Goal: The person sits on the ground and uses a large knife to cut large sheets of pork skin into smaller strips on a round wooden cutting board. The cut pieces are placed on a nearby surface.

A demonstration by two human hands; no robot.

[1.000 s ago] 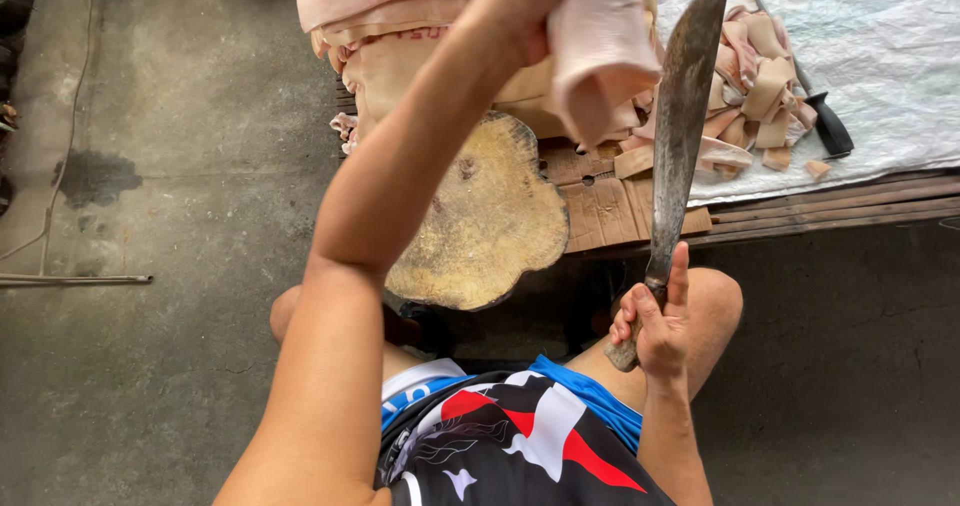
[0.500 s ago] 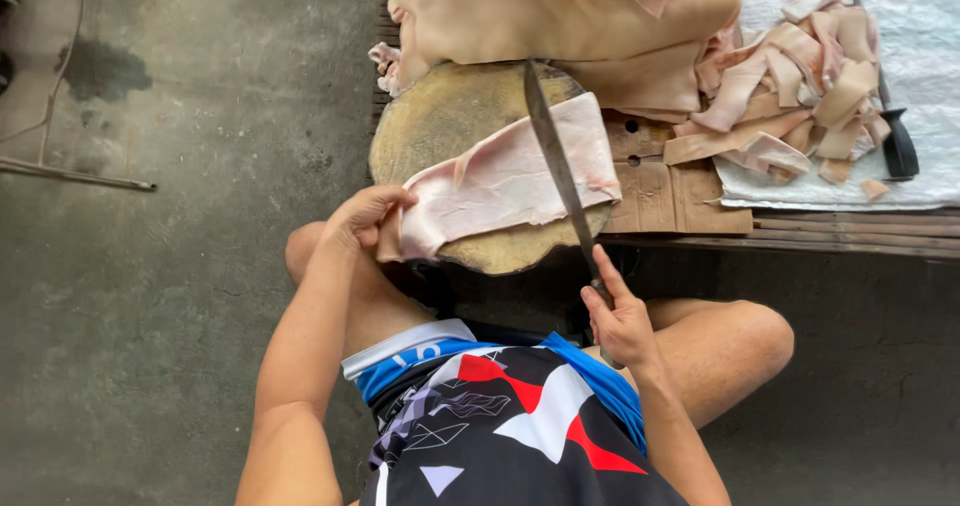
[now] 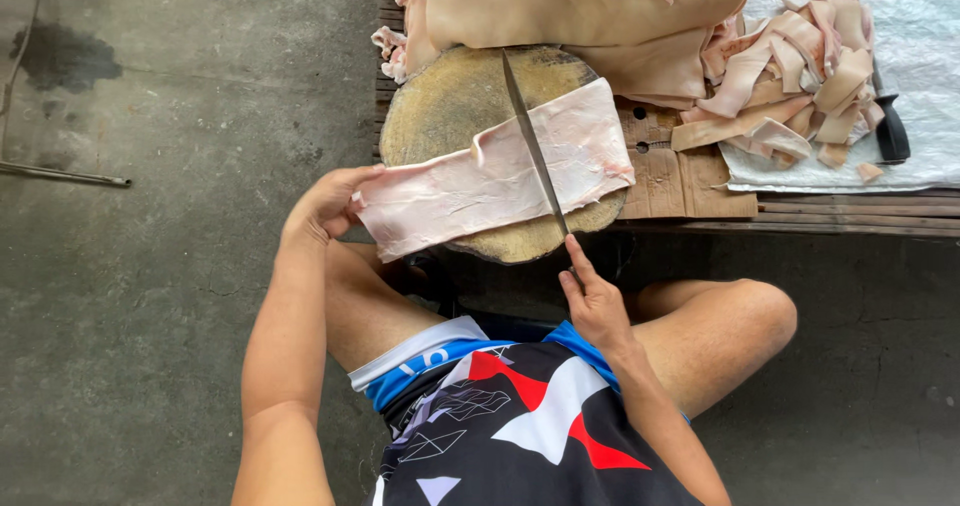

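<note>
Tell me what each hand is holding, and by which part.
Left hand grips the pale skin sheet by its left end; right hand holds the long knife by its handle.

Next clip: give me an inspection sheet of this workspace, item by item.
Surface: round wooden chopping block on a low slatted wooden bench.
Job's things: pale pink slab of raw pork skin across the block; long steel knife laid over it.
Clutter: heap of cut skin strips on white plastic sheet; black-handled knife; brown cardboard.
Hands: left hand grips the slab's end; right hand holds the knife handle.
Cables: nothing seen.
Surroundings: stained concrete floor; thin metal rod.
</note>
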